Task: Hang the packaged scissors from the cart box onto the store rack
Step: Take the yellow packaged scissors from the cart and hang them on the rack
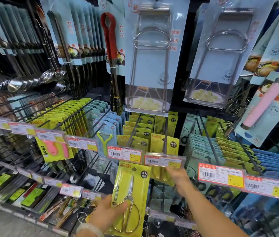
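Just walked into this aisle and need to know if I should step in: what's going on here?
A person is restocking a store rack. The left hand holds a yellow carded pack of scissors by its lower part, raised toward the hooks but not yet hung. The right hand reaches under a price tag strip to the matching yellow packs already hanging there.

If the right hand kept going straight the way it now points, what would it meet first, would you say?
Probably the yellow scissors pack hanging under the price tag strip; the right hand already looks at or against it, though depth is unclear.
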### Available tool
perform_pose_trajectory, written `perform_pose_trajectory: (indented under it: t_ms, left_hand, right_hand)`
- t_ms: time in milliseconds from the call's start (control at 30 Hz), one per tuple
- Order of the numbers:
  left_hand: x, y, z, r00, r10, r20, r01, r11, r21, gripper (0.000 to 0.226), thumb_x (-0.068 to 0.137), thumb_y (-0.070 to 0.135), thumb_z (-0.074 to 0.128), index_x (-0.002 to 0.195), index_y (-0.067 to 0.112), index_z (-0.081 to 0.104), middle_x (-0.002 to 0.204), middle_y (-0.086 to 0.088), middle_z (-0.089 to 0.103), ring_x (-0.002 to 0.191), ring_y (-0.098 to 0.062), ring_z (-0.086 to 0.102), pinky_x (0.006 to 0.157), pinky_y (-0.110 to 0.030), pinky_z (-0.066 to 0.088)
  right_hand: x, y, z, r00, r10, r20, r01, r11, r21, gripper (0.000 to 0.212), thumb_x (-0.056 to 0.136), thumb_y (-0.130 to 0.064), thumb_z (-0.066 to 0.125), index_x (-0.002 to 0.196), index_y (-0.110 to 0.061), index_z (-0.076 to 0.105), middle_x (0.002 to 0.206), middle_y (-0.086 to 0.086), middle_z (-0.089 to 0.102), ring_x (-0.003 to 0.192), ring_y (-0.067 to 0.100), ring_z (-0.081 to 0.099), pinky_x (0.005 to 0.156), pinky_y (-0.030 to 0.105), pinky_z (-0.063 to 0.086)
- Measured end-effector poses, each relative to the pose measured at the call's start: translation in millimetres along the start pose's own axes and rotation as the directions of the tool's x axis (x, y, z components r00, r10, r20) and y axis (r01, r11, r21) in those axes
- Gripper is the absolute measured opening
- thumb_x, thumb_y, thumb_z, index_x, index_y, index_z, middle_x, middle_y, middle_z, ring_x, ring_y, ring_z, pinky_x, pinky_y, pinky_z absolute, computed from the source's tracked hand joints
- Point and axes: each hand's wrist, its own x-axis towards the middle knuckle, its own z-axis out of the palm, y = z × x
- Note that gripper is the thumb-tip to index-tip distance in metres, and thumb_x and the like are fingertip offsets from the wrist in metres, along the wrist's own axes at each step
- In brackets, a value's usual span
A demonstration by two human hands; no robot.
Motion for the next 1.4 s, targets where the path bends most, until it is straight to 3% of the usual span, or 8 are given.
perform_pose_trajectory:
  t_ms: [200,400,567,733,900,1100,1267,1400]
  left_hand:
    - [-4.3,15.7,15.1,0.997,-0.019,0.072,0.016,0.999,0.035,0.018,0.083,0.023,0.068,0.091,0.032,0.055,0.11,0.007,0.064,0.093,-0.004,0.055,0.108,-0.039,0.038]
    - [22.3,-8.9,27.5,0.993,-0.047,0.111,0.035,0.994,0.106,0.136,0.023,0.08,0.073,0.138,0.015,0.042,0.138,-0.002,0.052,0.126,-0.023,0.049,0.109,-0.047,0.038]
    - [3.5,21.8,51.3,0.998,-0.003,0.06,0.0,0.999,0.054,0.092,0.079,0.044,0.067,0.149,0.009,0.017,0.157,-0.006,0.017,0.143,-0.026,0.022,0.116,-0.046,0.024]
    - [3.9,13.3,64.0,0.994,-0.007,0.112,0.004,1.0,0.025,0.112,0.06,0.059,0.074,0.148,0.012,0.022,0.155,-0.006,0.025,0.141,-0.028,0.029,0.113,-0.05,0.03]
    - [3.3,21.8,67.8,0.991,0.038,0.129,-0.036,0.999,-0.018,0.089,0.081,0.038,0.068,0.148,0.005,0.018,0.156,-0.008,0.022,0.143,-0.025,0.024,0.115,-0.041,0.024]
    - [7.9,37.6,67.4,0.987,0.12,0.107,-0.119,0.993,-0.017,0.114,0.055,0.068,0.073,0.145,0.013,0.03,0.15,-0.003,0.035,0.138,-0.023,0.035,0.115,-0.046,0.029]
    - [11.5,44.4,69.5,0.985,0.104,0.14,-0.099,0.994,-0.04,0.084,0.086,0.032,0.063,0.149,0.007,0.013,0.156,-0.005,0.019,0.144,-0.022,0.022,0.114,-0.037,0.024]
    - [14.1,42.9,69.9,0.981,0.119,0.156,-0.116,0.993,-0.033,0.052,0.087,0.025,0.062,0.133,0.017,0.039,0.135,0.007,0.048,0.115,-0.007,0.053,0.099,-0.03,0.039]
  right_hand:
    - [6.4,5.1,6.3,0.989,0.066,-0.136,-0.08,0.992,-0.099,0.05,0.093,-0.035,0.051,0.132,-0.004,0.046,0.132,0.015,0.054,0.119,0.033,0.051,0.088,0.033,0.038]
    - [-36.9,22.9,-0.8,0.935,0.186,0.303,-0.218,0.973,0.076,0.051,0.086,-0.055,0.05,0.103,-0.008,0.065,0.093,0.009,0.072,0.077,0.021,0.064,0.069,0.033,0.054]
    - [-62.3,33.4,-16.2,0.942,0.112,0.316,-0.179,0.965,0.194,0.044,0.09,-0.047,0.047,0.11,-0.011,0.063,0.107,0.013,0.072,0.106,0.033,0.065,0.095,0.045,0.051]
    - [-83.9,30.5,-22.7,0.967,-0.163,0.194,0.177,0.983,-0.053,0.023,0.087,-0.022,0.063,0.067,-0.016,0.054,0.051,-0.014,0.055,0.048,-0.004,0.05,0.052,0.007,0.04]
    - [-86.8,21.9,-27.2,0.953,-0.281,0.116,0.296,0.945,-0.141,0.036,0.09,-0.021,0.06,0.059,-0.017,0.041,0.045,-0.011,0.036,0.049,0.006,0.034,0.049,0.016,0.032]
    - [-85.0,1.6,-27.6,0.927,-0.369,0.069,0.375,0.917,-0.135,0.029,0.093,-0.021,0.056,0.069,-0.009,0.043,0.055,-0.004,0.032,0.05,0.008,0.031,0.044,0.013,0.026]
    - [-83.2,0.3,-25.8,0.928,-0.37,0.043,0.372,0.915,-0.154,0.032,0.093,-0.023,0.055,0.068,-0.01,0.04,0.057,-0.003,0.03,0.056,0.01,0.03,0.044,0.012,0.027]
    - [-81.3,3.3,-26.0,0.933,-0.357,0.046,0.359,0.917,-0.172,0.034,0.093,-0.025,0.054,0.065,-0.013,0.039,0.056,-0.005,0.032,0.056,0.01,0.031,0.045,0.012,0.027]
